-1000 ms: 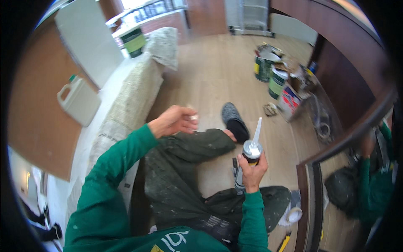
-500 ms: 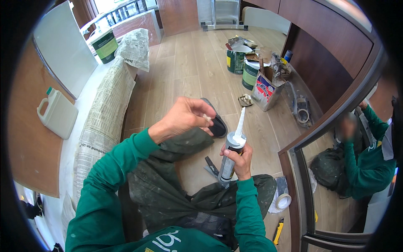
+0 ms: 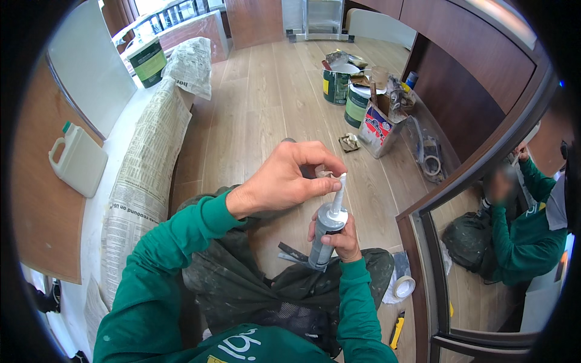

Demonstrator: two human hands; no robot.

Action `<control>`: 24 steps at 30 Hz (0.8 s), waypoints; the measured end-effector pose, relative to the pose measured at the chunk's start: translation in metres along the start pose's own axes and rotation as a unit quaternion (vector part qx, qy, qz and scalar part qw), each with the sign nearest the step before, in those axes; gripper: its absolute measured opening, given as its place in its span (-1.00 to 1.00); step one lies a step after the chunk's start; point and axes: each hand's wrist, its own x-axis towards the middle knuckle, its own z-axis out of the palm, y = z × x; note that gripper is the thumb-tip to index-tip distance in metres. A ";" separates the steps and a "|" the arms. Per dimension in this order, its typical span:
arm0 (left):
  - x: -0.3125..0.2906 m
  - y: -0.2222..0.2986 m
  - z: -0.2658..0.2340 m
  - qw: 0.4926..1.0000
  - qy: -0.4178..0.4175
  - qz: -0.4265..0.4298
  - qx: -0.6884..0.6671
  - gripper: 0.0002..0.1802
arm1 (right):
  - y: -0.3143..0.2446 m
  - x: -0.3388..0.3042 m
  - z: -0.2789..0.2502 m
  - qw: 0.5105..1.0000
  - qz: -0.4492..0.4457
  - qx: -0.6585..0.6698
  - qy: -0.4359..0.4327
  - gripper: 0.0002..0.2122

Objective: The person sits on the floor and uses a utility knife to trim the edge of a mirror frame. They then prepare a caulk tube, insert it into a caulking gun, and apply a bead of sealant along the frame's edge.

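Observation:
My right hand [image 3: 342, 243] is wrapped round a grey sealant cartridge [image 3: 320, 254], which stands nearly upright over my lap with its white nozzle [image 3: 338, 201] pointing up and away. My left hand [image 3: 289, 176] is closed in a pinch at the nozzle's tip, thumb and forefinger against it. A small whitish crumpled scrap [image 3: 321, 172] shows between those fingers; its material is unclear. Just beside the cartridge's lower end, a dark, flat tool [image 3: 293, 252] lies on the floor, partly hidden.
Paint buckets [image 3: 336, 85] and a rectangular can [image 3: 376, 134] stand ahead to the right. A tape roll [image 3: 403, 287] and a yellow utility knife [image 3: 397, 330] lie by my right knee. Newspaper [image 3: 145, 163] covers a ledge at left, near a white jug [image 3: 78, 160]. A mirrored door [image 3: 478, 272] borders the right.
My left hand has moved right to the nozzle tip, its fingers now touching it. The cartridge has come slightly lower and to the left in my right hand.

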 end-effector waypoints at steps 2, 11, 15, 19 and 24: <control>0.000 0.001 0.000 1.000 -0.004 0.024 0.013 -0.82 | -0.002 0.000 0.001 0.999 0.031 0.014 -0.014 -0.51; -0.009 0.006 -0.001 0.997 0.000 -0.021 -0.077 -0.86 | -0.002 0.002 -0.003 0.997 0.053 0.025 -0.051 -0.32; -0.006 0.004 0.000 0.999 0.008 0.006 -0.043 -0.86 | 0.001 0.001 -0.004 0.998 0.034 0.053 -0.031 -0.28; 0.000 0.001 -0.003 0.998 0.020 -0.023 -0.049 -0.87 | 0.003 0.010 -0.005 0.997 0.012 0.078 -0.016 -0.28; 0.011 -0.002 -0.007 0.999 0.030 -0.003 -0.043 -0.90 | 0.004 0.028 -0.013 0.991 -0.003 0.120 -0.054 -0.28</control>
